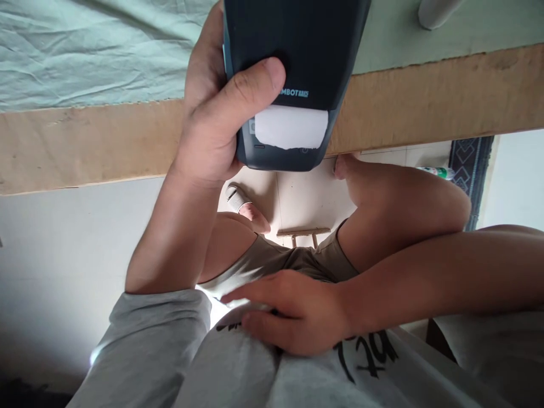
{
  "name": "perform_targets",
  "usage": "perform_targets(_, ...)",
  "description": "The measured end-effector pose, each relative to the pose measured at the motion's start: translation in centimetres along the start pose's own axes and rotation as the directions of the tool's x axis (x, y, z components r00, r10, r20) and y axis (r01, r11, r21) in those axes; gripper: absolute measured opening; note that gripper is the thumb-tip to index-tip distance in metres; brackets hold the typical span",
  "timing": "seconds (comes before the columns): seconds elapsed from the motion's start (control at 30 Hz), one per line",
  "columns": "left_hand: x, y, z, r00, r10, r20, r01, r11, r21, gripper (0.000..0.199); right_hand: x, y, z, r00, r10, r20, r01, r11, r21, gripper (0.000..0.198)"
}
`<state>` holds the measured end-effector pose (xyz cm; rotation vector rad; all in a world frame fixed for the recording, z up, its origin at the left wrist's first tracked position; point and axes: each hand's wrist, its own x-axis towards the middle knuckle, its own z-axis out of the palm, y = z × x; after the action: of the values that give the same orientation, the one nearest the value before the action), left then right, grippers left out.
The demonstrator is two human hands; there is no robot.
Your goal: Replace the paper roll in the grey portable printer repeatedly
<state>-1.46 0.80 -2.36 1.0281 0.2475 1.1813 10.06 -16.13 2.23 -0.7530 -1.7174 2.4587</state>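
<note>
Left hand (212,122): clamped on the side of a dark handheld printer (297,51), thumb across its front; right hand (301,314): apart from it, fingers loosely extended, resting on the grey shirt (238,362). Printer: upright before the wooden table edge (425,93), beyond the right hand, white paper (293,126) showing near its lower end. Obscured: start of the lettering (300,93), behind the thumb; printer's top and a pale object (436,12) at upper right, cut off by the frame.
</note>
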Motion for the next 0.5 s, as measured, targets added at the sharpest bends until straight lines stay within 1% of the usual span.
perform_targets(0.03, 0.0, 0.0, 0.1, 1.000, 0.001, -0.010, -0.001, 1.000, -0.012, 0.031, 0.1, 0.2, 0.0, 0.993, -0.035, -0.112, 0.030, 0.999, -0.043, 0.048)
perform_targets(0.07, 0.0, 0.0, 0.2, 1.000, 0.008, -0.023, -0.008, 1.000, -0.020, 0.030, 0.2, 0.4, 0.1, 0.979, -0.085, -0.188, 0.068, 0.993, -0.096, 0.050)
perform_targets(0.1, 0.0, -0.1, 0.3, 0.999, 0.010, -0.034, -0.011, 1.000, -0.027, 0.030, 0.2, 0.5, 0.1, 0.967, -0.149, -0.208, 0.119, 0.981, -0.151, 0.049)
perform_targets(0.13, 0.0, -0.1, 0.4, 0.999, 0.006, -0.042, -0.007, 1.000, -0.026, 0.030, 0.2, 0.5, 0.1, 0.960, -0.223, -0.171, 0.188, 0.962, -0.196, 0.044)
perform_targets(0.17, -0.1, -0.1, 0.4, 0.999, 0.000, -0.046, -0.001, 1.000, -0.020, 0.029, 0.1, 0.5, 0.1, 0.959, -0.277, -0.057, 0.256, 0.936, -0.240, 0.038)
perform_targets(0.2, -0.1, -0.1, 0.5, 0.999, 0.001, -0.041, -0.002, 1.000, -0.019, 0.028, 0.0, 0.3, 0.1, 0.950, -0.288, 0.121, 0.310, 0.912, -0.267, 0.033)
perform_targets(0.23, -0.2, -0.1, 0.5, 0.999, 0.001, -0.039, -0.002, 1.000, -0.021, 0.026, -0.1, 0.1, 0.0, 0.913, -0.248, 0.323, 0.341, 0.900, -0.272, 0.029)
perform_targets(0.27, -0.2, -0.1, 0.6, 0.999, -0.012, -0.032, 0.012, 1.000, -0.025, 0.025, -0.2, -0.1, 0.0, 0.845, -0.169, 0.508, 0.341, 0.902, -0.266, 0.025)
perform_targets(0.3, -0.2, -0.1, 0.6, 0.999, -0.014, -0.038, 0.012, 0.999, -0.030, 0.024, -0.2, -0.4, 0.0, 0.768, -0.075, 0.636, 0.316, 0.908, -0.275, 0.025)
perform_targets(0.33, -0.2, -0.1, 0.7, 0.999, -0.013, -0.050, 0.012, 0.999, -0.036, 0.023, -0.2, -0.6, 0.0, 0.709, 0.013, 0.705, 0.282, 0.911, -0.300, 0.028)
perform_targets(0.37, -0.2, -0.1, 0.8, 0.998, -0.013, -0.057, 0.011, 0.999, -0.039, 0.023, -0.1, -0.8, -0.1, 0.673, 0.078, 0.736, 0.255, 0.909, -0.329, 0.029)
perform_targets(0.4, -0.2, 0.0, 0.8, 0.998, -0.013, -0.060, 0.011, 0.999, -0.035, 0.024, 0.0, -0.9, -0.1, 0.647, 0.119, 0.754, 0.238, 0.907, -0.348, 0.028)
perform_targets(0.43, -0.2, 0.0, 0.9, 0.998, -0.006, -0.061, 0.004, 0.999, -0.031, 0.024, 0.1, -1.0, -0.2, 0.610, 0.157, 0.777, 0.221, 0.908, -0.357, 0.025)
perform_targets(0.47, -0.2, 0.0, 0.8, 0.999, -0.003, -0.054, 0.002, 1.000, -0.029, 0.025, 0.2, -1.1, -0.3, 0.584, 0.182, 0.791, 0.201, 0.912, -0.358, 0.021)
perform_targets(0.5, -0.2, 0.0, 0.7, 0.998, -0.007, -0.055, 0.006, 1.000, -0.027, 0.025, 0.3, -1.2, -0.5, 0.584, 0.192, 0.789, 0.178, 0.917, -0.356, 0.019)
